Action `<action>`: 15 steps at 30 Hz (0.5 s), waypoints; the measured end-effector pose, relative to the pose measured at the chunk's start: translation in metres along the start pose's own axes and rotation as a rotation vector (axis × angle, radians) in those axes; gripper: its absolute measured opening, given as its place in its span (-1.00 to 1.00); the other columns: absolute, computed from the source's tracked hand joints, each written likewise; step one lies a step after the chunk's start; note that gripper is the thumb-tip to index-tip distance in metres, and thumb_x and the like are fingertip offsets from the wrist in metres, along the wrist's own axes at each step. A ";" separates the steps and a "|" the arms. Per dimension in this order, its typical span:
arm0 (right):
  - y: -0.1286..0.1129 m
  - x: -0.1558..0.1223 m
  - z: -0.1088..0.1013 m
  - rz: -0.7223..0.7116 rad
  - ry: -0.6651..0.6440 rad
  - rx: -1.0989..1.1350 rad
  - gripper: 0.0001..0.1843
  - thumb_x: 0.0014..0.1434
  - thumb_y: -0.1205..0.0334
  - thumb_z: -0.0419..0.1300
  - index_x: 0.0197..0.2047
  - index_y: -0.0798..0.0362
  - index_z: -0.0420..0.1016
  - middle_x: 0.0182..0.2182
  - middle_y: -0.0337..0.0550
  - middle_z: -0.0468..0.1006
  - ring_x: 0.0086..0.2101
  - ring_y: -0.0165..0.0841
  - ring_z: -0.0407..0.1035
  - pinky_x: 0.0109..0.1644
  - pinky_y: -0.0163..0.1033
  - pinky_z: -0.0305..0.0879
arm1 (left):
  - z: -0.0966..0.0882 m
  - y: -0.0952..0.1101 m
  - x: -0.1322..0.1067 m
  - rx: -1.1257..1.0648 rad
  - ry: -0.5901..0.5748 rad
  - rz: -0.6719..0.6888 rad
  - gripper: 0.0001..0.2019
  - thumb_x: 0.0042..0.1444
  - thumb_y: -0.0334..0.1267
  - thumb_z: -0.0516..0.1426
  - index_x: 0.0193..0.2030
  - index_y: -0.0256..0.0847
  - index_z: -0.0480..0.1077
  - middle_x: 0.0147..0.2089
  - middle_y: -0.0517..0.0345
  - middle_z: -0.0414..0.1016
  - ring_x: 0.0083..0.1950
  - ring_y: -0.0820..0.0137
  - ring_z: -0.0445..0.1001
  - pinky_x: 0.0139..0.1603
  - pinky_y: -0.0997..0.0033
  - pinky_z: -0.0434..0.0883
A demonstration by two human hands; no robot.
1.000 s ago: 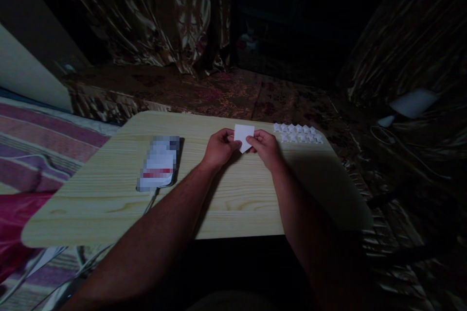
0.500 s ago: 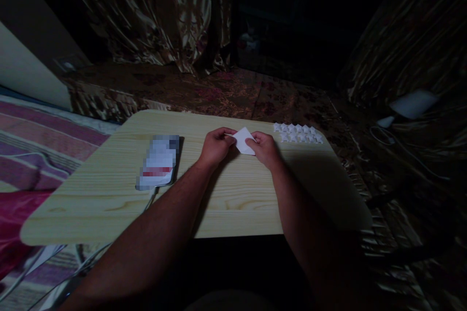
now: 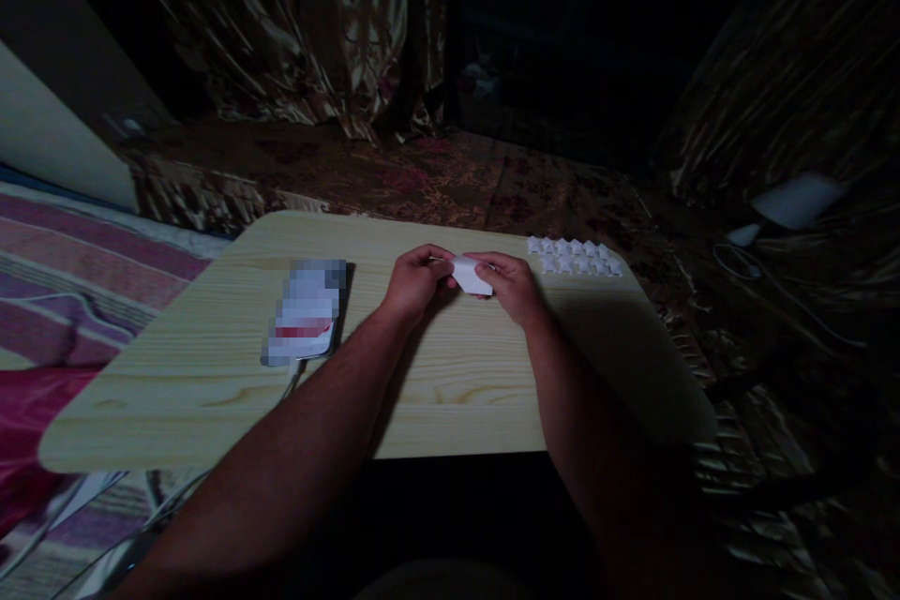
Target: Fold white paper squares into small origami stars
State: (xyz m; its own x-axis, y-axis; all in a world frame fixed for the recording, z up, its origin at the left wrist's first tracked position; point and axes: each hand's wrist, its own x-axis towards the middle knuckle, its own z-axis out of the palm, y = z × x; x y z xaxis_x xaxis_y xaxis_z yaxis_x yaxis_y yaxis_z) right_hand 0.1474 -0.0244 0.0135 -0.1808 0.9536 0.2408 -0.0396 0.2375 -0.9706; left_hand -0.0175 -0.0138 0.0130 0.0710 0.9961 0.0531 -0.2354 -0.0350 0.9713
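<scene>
A small folded piece of white paper (image 3: 471, 276) is held between my two hands, just above the middle of the wooden table (image 3: 450, 366). My left hand (image 3: 418, 279) pinches its left edge between thumb and fingers. On the other side, my right hand (image 3: 507, 281) grips the paper with the thumb lying on top. The fingers beneath the paper are mostly hidden. Several small white folded paper pieces (image 3: 573, 257) stand in two rows at the table's far right corner, beyond my right hand.
A phone (image 3: 306, 311), its screen blurred out, lies left of my arms with a white cable (image 3: 292, 382) plugged in. A striped bedspread (image 3: 63, 253) is at the left. Patterned curtains (image 3: 337, 28) hang behind, and a white lamp (image 3: 798, 200) stands at the right.
The paper's pointed top corner has gone down, leaving a flatter upper edge. My right fingers have shifted left over the paper's far side. My left hand is almost still.
</scene>
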 end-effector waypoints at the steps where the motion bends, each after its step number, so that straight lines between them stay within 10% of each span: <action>1: -0.001 0.000 0.000 0.000 -0.003 0.008 -0.56 0.03 0.02 0.22 -0.08 0.11 0.53 -0.41 -0.15 0.54 -0.51 -0.44 0.33 -0.55 -0.36 0.28 | 0.000 0.000 0.000 -0.017 -0.008 -0.009 -0.78 -0.16 -0.28 0.24 -0.32 -0.26 0.42 -0.59 0.17 0.43 -0.61 0.48 0.34 -0.61 0.56 0.19; 15: -0.003 -0.002 -0.003 0.072 0.015 -0.019 -0.63 -0.01 0.14 0.18 -0.14 0.10 0.58 -0.42 -0.14 0.59 -0.49 -0.42 0.36 -0.44 -0.32 0.28 | 0.005 0.003 -0.002 -0.191 -0.006 -0.064 -0.75 -0.14 -0.24 0.23 -0.30 -0.20 0.31 -0.53 0.23 0.39 -0.55 0.47 0.37 -0.59 0.53 0.21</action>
State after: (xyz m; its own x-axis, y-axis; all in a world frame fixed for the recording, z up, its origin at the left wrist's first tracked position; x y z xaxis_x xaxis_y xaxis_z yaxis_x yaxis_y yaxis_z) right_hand 0.1507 -0.0265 0.0161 -0.1674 0.9711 0.1704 -0.0082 0.1714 -0.9852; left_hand -0.0136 -0.0162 0.0168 0.0975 0.9952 -0.0056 -0.4095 0.0452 0.9112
